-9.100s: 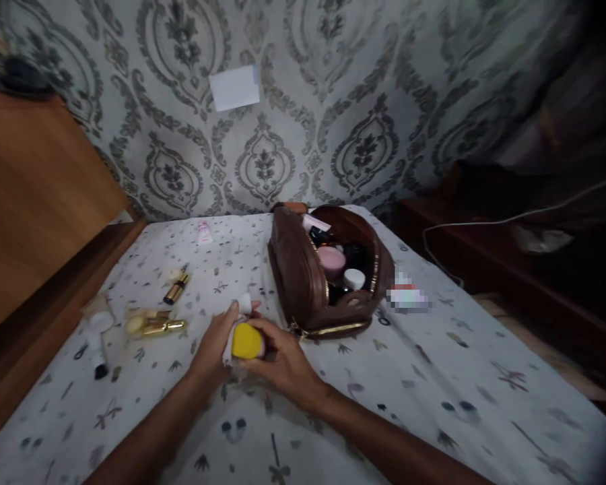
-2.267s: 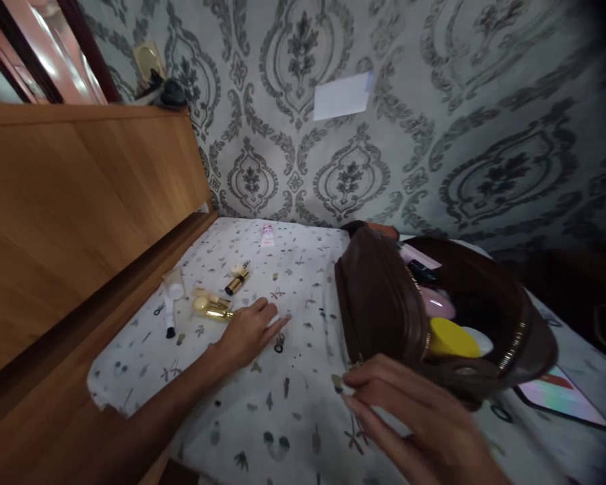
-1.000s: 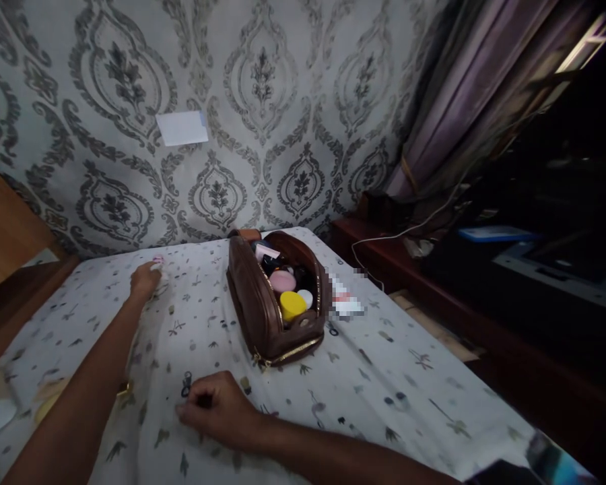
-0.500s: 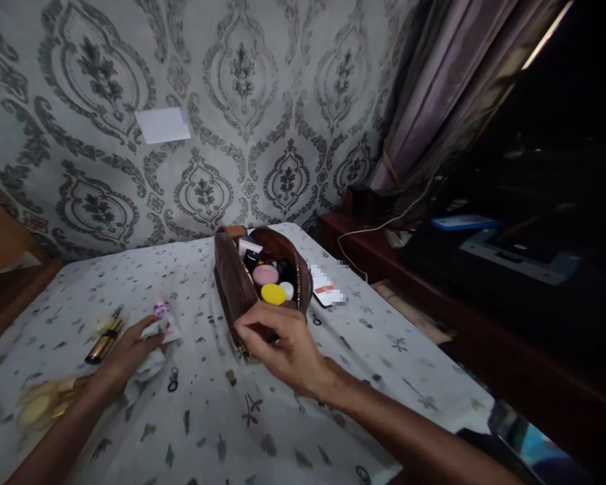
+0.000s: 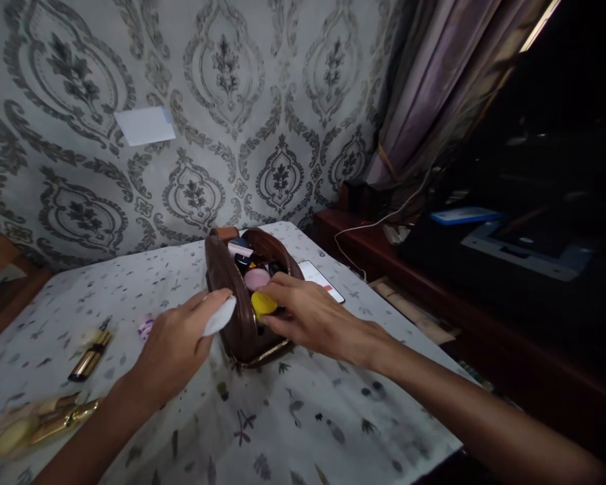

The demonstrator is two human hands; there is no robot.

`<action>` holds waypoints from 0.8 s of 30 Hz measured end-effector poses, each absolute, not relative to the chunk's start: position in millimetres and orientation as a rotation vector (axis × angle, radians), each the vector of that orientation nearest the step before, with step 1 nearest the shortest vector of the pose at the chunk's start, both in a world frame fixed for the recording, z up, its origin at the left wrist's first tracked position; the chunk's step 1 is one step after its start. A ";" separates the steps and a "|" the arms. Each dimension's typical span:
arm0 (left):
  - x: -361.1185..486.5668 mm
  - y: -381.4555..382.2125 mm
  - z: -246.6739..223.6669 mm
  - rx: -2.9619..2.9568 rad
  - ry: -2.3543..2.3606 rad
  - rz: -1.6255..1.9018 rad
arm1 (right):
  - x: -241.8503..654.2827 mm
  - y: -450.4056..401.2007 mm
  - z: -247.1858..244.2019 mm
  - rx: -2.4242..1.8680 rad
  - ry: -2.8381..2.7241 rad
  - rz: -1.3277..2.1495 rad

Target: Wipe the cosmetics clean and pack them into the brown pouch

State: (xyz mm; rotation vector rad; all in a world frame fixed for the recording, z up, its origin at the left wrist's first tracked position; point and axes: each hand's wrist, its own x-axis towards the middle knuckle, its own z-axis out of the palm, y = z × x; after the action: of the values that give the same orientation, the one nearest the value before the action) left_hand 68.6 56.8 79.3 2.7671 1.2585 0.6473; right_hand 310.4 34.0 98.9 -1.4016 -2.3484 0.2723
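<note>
Your left hand (image 5: 172, 343) grips a white cloth (image 5: 220, 316) at the left side of the brown bag (image 5: 223, 273); your right hand (image 5: 316, 316) grasps the yellow lid (image 5: 263, 305) in the bag's opening, beside the pink round item (image 5: 257, 279). Right of the bag lies a phone (image 5: 320, 277), well left a gold-and-black tube (image 5: 91, 353)

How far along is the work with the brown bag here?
Seemingly partway. Already in: the pink round item sits inside the open bag. In hand: the right hand grips the yellow item at the bag's mouth; the left hand holds something white. Probably left: the gold-and-black tube and gold tube, lying outside on the sheet.
</note>
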 end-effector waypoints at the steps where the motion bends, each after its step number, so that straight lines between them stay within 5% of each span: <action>1: 76.8 59.3 84.2 2.816 1.267 0.635 | 310.0 36.1 102.0 -1.411 -2.389 0.281; 7: 83.8 67.7 86.9 3.070 1.245 0.470 | 311.0 49.2 114.0 -1.350 -2.495 0.390; 16: 69.6 57.9 59.7 2.848 1.142 0.828 | 318.1 67.5 109.4 -1.428 -2.085 0.629; 24: 65.6 58.4 48.0 2.863 1.177 0.814 | 310.2 88.2 108.4 -1.341 -2.229 0.471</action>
State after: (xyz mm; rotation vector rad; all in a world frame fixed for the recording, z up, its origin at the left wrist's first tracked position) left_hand 65.6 58.4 48.0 2.8627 1.1769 0.8138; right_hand 310.2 88.2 108.4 -1.3409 -2.2290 0.4706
